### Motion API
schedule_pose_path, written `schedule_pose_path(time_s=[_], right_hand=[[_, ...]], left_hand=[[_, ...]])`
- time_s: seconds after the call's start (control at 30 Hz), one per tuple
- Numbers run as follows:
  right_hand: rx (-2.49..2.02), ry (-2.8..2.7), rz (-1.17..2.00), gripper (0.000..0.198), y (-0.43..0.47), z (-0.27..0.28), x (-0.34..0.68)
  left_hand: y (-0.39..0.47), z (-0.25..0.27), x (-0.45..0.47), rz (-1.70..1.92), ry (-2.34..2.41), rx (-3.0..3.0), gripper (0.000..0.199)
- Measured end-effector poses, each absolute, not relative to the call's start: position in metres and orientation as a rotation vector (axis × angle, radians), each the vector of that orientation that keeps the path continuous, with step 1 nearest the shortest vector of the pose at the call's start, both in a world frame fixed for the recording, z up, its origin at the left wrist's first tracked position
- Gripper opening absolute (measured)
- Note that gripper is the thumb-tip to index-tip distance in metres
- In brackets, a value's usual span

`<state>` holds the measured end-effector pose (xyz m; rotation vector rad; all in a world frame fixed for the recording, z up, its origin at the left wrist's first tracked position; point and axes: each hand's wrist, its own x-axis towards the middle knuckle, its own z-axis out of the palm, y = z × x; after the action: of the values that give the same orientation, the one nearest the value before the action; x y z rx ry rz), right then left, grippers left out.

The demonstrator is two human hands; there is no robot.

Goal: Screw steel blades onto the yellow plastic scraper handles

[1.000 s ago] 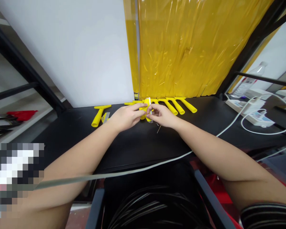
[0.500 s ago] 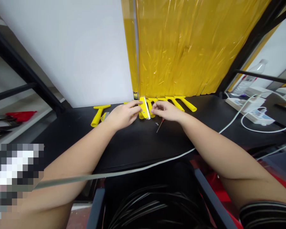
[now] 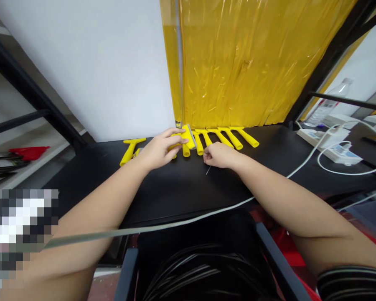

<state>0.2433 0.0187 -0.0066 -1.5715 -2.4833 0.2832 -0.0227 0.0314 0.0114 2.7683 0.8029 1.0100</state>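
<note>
My left hand (image 3: 159,148) is closed on a yellow scraper (image 3: 188,139) with a pale metal edge along its right side. It holds the scraper tilted, above the row of yellow handles (image 3: 235,137) at the back of the black table. My right hand (image 3: 221,155) is down at the tabletop, fingers curled and pinched together; whatever is between them is hidden. From under it sticks the thin shaft of a screwdriver (image 3: 208,170), whose grip my hand covers. Left of my left hand lies a T-shaped yellow handle (image 3: 130,151) beside a small yellow-and-metal piece (image 3: 138,152).
A white cable (image 3: 188,220) runs across in front of the black table (image 3: 172,192). White power strips (image 3: 329,144) and a clear bottle (image 3: 330,100) stand at the right. Behind the table rise a white panel (image 3: 113,62) and yellow sheeting (image 3: 244,62).
My right hand has moved down from beside the scraper to the tabletop, covering the small screws and the screwdriver's grip. My left hand has turned and shifted the scraper slightly.
</note>
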Motion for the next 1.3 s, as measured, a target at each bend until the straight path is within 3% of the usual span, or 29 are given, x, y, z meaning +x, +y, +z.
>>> schedule_pose_path(time_s=[0.13,0.27,0.37,0.47,0.63,1.1,1.3], right_hand=[[-1.538,-2.544,0.281,0.01,0.022,-0.009,0.246],[-1.438,-2.413,0.303,0.005,0.03,-0.013,0.255],[-1.21,-2.175,0.503,0.004,0.034,-0.014,0.257],[-0.978,-1.943,0.72,0.015,0.034,-0.013,0.252],[-0.858,-1.777,0.802,0.034,0.035,-0.014,0.243],[-0.848,-1.873,0.637,0.02,0.04,-0.019,0.243],[-0.88,-1.773,0.856,0.042,0.045,-0.023,0.24]], left_hand=[[0.031,0.009,-0.011,1.19,0.768,1.963,0.023],[0.029,0.016,-0.005,1.054,0.712,1.371,0.04],[0.029,0.02,-0.003,0.982,0.749,1.154,0.041],[0.028,0.021,-0.002,0.945,0.756,1.086,0.038],[0.025,0.02,0.001,0.913,0.733,1.085,0.036],[0.018,0.017,0.005,0.849,0.7,1.166,0.042],[0.015,0.017,0.006,0.839,0.701,1.219,0.041]])
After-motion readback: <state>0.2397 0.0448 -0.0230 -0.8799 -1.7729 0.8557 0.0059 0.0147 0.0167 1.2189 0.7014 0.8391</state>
